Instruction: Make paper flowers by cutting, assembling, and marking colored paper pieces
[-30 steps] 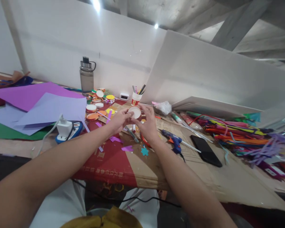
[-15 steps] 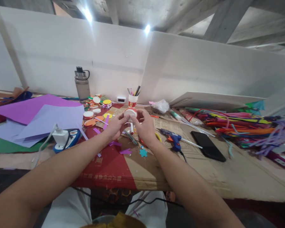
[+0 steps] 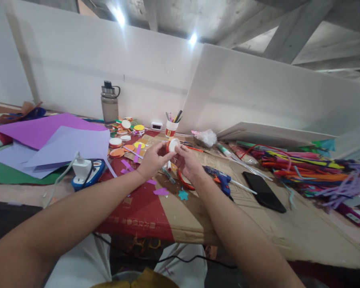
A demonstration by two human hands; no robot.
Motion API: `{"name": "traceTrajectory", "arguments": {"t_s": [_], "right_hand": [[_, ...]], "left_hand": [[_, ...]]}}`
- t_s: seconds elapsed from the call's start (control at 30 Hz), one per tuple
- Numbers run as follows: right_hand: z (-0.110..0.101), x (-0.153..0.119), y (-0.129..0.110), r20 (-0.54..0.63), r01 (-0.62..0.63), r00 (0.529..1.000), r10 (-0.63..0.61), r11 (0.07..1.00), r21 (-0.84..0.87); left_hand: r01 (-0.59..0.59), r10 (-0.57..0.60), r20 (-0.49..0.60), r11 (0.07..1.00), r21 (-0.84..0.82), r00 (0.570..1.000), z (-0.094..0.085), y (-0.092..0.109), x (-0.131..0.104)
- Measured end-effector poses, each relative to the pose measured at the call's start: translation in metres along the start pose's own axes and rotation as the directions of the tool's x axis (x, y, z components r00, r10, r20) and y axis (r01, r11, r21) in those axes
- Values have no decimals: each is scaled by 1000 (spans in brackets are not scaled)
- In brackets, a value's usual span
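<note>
Between my two hands, above the middle of the table, is a small round disc (image 3: 174,145) with a white face and a red-orange rim. My left hand (image 3: 152,160) grips its left edge with thumb and fingers. At its lower right edge, the fingers of my right hand (image 3: 190,162) are closed on it. Below the hands lie purple paper strips (image 3: 161,192) and a teal star-shaped cutout (image 3: 183,195). Similar white, orange and yellow discs (image 3: 116,143) sit to the left of my hands.
A glue gun (image 3: 223,182) and a black phone (image 3: 264,192) lie to the right, before heaped coloured pipe cleaners (image 3: 309,164). At left are purple paper sheets (image 3: 69,148) and a blue power strip (image 3: 90,176). A bottle (image 3: 109,106) and a pen cup (image 3: 172,129) stand behind.
The disc has turned in my hands, so its white face now points more to the right and its coloured rim shows at the left. The whole view has shifted and tilted slightly.
</note>
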State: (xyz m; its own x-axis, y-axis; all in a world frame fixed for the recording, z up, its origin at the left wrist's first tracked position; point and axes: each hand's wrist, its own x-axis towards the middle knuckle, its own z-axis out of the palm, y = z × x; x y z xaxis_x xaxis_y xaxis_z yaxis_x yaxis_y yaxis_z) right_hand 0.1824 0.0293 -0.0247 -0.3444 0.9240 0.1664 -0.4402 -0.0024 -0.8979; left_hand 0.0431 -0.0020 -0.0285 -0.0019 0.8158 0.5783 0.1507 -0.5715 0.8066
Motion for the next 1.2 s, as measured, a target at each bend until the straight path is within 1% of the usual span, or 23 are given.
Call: {"name": "traceTrajectory", "arguments": {"t_s": [0.17,0.4,0.5,0.57,0.63,0.67,0.77,0.87,1.0,1.07,1.2], "right_hand": [[-1,0,-1,5,5,1000,-5,1000,-14],[-2,3,0,-16,52,998,-53,996,-79],[-2,4,0,-38,86,995,-91,989,-121],[-3,4,0,-44,132,988,-145,969,-210],[-4,4,-1,-38,189,976,-216,915,-356],[-4,4,-1,-30,217,966,-256,872,-439],[-3,1,-4,16,290,931,-366,708,-644],[-2,-2,-6,74,332,902,-425,574,-749],[-3,-3,-6,119,371,854,-507,432,-822],[-4,-3,-5,129,385,837,-531,405,-829],[-3,-3,-4,119,402,830,-545,438,-804]], "left_hand": [[-21,21,-2,999,32,1000,0,2,0],[-54,54,4,994,100,999,-3,6,1],[-26,26,-6,996,85,1000,-4,4,2],[13,-13,6,997,71,1000,-4,2,3],[56,-59,37,997,57,998,-4,0,4],[76,-78,48,996,47,996,-4,0,4],[107,-107,39,994,-11,994,-4,-1,5],[89,-89,15,996,-20,996,-4,-1,7],[71,-72,19,995,63,997,-8,0,9],[90,-91,24,995,37,996,-10,-1,10],[167,-166,19,973,-161,986,-8,-6,11]]}}
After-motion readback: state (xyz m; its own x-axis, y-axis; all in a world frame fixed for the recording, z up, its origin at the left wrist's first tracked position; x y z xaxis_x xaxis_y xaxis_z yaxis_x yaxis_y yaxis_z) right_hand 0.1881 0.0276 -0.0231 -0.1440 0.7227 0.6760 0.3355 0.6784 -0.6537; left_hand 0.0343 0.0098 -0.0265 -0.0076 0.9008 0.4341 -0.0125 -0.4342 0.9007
